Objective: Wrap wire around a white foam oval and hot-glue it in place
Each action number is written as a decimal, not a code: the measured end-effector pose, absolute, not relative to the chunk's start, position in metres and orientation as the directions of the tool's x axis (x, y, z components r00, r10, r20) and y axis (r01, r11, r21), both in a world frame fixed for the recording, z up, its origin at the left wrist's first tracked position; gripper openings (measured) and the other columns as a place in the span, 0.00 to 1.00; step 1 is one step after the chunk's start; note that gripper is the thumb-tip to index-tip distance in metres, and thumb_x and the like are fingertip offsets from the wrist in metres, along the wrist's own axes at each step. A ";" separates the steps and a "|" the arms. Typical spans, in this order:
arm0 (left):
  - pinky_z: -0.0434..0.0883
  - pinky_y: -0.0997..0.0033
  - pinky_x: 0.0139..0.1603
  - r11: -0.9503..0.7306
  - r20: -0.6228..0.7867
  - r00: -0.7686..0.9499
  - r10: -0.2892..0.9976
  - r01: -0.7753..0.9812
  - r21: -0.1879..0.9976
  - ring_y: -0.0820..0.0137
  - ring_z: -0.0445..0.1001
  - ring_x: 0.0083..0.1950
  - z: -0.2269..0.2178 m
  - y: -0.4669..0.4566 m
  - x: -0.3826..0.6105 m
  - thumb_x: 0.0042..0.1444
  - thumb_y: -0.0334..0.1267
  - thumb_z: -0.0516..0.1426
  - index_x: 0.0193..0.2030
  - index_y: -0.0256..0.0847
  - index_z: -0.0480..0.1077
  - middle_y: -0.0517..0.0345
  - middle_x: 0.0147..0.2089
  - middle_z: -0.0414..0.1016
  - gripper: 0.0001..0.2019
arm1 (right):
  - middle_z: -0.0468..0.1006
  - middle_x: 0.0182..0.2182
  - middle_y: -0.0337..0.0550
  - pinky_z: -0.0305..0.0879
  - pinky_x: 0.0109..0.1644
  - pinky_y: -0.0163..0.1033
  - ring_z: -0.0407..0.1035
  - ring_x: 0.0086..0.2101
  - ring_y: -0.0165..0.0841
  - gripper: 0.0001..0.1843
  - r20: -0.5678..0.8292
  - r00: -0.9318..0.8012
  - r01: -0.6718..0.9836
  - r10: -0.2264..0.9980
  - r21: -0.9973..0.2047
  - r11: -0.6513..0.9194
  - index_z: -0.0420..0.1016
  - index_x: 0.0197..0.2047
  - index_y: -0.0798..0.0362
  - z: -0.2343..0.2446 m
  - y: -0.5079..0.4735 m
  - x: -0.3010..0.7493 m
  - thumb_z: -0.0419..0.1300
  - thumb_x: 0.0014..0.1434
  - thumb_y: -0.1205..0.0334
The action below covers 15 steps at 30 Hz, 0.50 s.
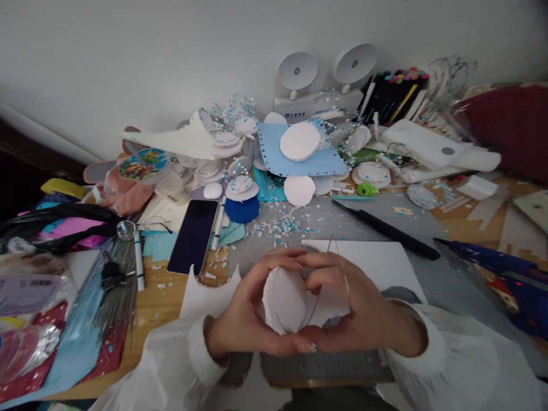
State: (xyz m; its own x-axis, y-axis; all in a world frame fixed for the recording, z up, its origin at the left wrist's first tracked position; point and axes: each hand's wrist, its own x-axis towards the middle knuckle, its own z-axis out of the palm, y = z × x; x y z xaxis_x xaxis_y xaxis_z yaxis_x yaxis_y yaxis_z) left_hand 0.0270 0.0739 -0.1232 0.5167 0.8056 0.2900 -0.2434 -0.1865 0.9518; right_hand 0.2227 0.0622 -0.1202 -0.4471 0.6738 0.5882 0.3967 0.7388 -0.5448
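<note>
Bundle of thin wires point(117, 302) at left of tabletop point(160, 314). Dark-screened phone point(192, 237) beside white-capped pen point(218, 224). Blue disc point(242, 211) under small white stack point(242, 188). Left hand point(246, 311): grip curled around white disc point(286, 299), held on edge above paper point(385, 265). Right hand point(353, 305): fingers curved just beside disc, thin wire point(346, 282) looping across; cannot tell whether grip pinches it. Black-handled knife point(385, 228) beyond. Blue glue gun point(505, 274) far right.
</note>
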 end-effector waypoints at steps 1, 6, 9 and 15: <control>0.60 0.51 0.64 -0.184 0.286 0.515 0.808 -0.242 0.953 0.52 0.65 0.62 -0.123 0.074 0.027 0.32 0.42 0.73 0.55 0.49 0.68 0.49 0.60 0.67 0.39 | 0.75 0.46 0.50 0.70 0.46 0.45 0.72 0.46 0.41 0.25 0.594 -0.439 0.397 0.674 -0.545 0.739 0.62 0.46 0.50 -0.120 0.062 0.223 0.66 0.50 0.50; 0.63 0.57 0.62 -0.123 0.225 0.516 0.827 -0.224 0.967 0.55 0.67 0.60 -0.123 0.072 0.026 0.32 0.43 0.74 0.58 0.51 0.66 0.52 0.58 0.69 0.42 | 0.76 0.45 0.52 0.70 0.43 0.45 0.74 0.43 0.41 0.24 0.610 -0.450 0.390 0.652 -0.523 0.758 0.63 0.45 0.51 -0.123 0.064 0.226 0.67 0.51 0.50; 0.63 0.61 0.62 -0.102 0.193 0.516 0.834 -0.200 0.974 0.58 0.67 0.60 -0.125 0.071 0.025 0.34 0.42 0.73 0.61 0.53 0.63 0.54 0.59 0.68 0.44 | 0.77 0.46 0.52 0.69 0.43 0.46 0.74 0.43 0.41 0.24 0.609 -0.443 0.405 0.657 -0.518 0.753 0.64 0.45 0.51 -0.124 0.064 0.226 0.67 0.51 0.51; 0.60 0.62 0.65 -0.142 0.216 0.489 0.845 -0.185 0.972 0.59 0.65 0.62 -0.126 0.071 0.024 0.39 0.44 0.71 0.62 0.52 0.62 0.54 0.61 0.66 0.42 | 0.76 0.49 0.54 0.70 0.44 0.47 0.73 0.46 0.42 0.25 0.596 -0.439 0.394 0.672 -0.544 0.741 0.64 0.48 0.51 -0.123 0.064 0.227 0.67 0.52 0.52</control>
State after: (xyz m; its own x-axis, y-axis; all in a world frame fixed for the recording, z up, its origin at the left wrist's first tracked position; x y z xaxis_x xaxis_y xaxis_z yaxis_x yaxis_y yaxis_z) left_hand 0.0238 0.0707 -0.1258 0.4886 0.8453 0.2161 -0.1853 -0.1415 0.9724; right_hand 0.2267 0.0644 -0.1235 -0.4393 0.6719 0.5963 0.3944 0.7406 -0.5440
